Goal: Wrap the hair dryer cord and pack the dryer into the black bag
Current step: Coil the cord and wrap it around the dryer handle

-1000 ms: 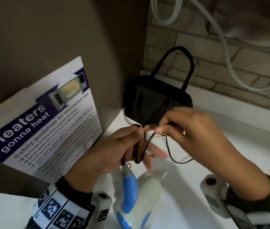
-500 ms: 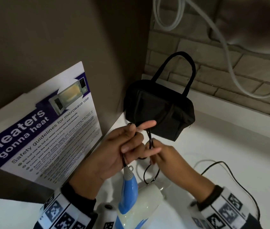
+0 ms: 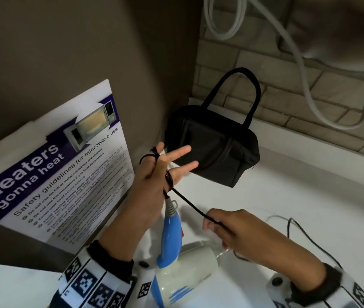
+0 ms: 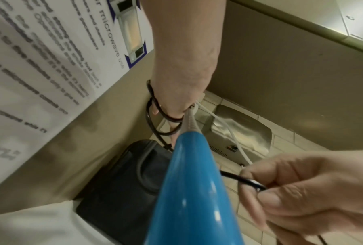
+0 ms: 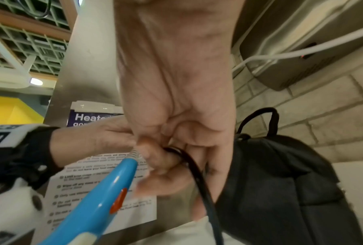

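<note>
Since a half-second ago the right hand (image 3: 227,227) (pinching the cord (image 3: 190,204)) has drawn toward four o'clock; the left hand (image 3: 154,176), fingers now splayed, wears the cord's loops.

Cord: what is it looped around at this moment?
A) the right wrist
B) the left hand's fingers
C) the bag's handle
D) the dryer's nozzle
B: black cord loops circle the left hand while the right hand pinches the strand.

Dryer (image 3: 190,270) body cut off below.
</note>
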`<state>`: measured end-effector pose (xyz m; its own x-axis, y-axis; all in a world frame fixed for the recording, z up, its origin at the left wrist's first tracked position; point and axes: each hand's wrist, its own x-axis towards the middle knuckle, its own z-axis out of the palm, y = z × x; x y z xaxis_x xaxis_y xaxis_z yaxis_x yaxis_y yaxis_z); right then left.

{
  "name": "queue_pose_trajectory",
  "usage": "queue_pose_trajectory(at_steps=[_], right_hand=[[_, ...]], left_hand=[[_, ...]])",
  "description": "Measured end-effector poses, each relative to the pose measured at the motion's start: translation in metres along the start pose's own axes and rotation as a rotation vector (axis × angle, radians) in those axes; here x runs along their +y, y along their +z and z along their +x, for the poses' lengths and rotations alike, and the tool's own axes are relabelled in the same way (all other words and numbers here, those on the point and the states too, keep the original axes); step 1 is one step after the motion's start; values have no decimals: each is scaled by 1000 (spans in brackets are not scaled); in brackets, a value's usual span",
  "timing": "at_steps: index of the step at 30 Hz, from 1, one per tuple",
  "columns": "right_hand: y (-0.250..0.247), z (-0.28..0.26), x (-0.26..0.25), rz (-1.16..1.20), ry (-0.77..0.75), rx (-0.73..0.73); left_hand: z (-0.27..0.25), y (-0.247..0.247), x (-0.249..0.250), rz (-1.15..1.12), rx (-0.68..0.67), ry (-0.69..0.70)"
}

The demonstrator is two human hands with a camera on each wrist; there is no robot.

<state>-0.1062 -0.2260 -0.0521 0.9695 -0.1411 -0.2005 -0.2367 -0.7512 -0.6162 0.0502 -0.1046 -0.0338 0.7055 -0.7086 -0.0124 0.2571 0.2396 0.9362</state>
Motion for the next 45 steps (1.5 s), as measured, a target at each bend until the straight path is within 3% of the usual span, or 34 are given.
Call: queue_pose_trajectory(at_steps=[4,8,12,14,19,25,29,33,36,40,45], right_hand=[[-21,-7,-16,32,-89,197],[-49,4,-40,100,-191,439],[-61,30,-37,178,-77,551],[-61,38,-33,348,2,514],[-51,42,-34,935,95,129],[-52,38,-33,1023,114,228],[-47,36,-25,1056,117,231],[-33,34,-20,860,165,223],[-13,27,-12,368,159,208],[13,4,-13,-203,82,20],[9,-13,-41,-291,-21,-43]], left_hand=[[0,-6,2,33,-44,-71],[-4,7,3,-9,-216,-198],[-12,17,12,-21,-441,-273],[-13,16,14,-94,-509,-335],[-14,9,14,-297,-701,-393],[-14,2,12,-266,-433,-366],[-13,5,9,-289,-341,-349],[-13,5,5,-348,-191,-278],[-13,5,5,-321,-115,-238],[-11,6,4,-293,-61,-207],[-11,10,2,-252,-72,-158]])
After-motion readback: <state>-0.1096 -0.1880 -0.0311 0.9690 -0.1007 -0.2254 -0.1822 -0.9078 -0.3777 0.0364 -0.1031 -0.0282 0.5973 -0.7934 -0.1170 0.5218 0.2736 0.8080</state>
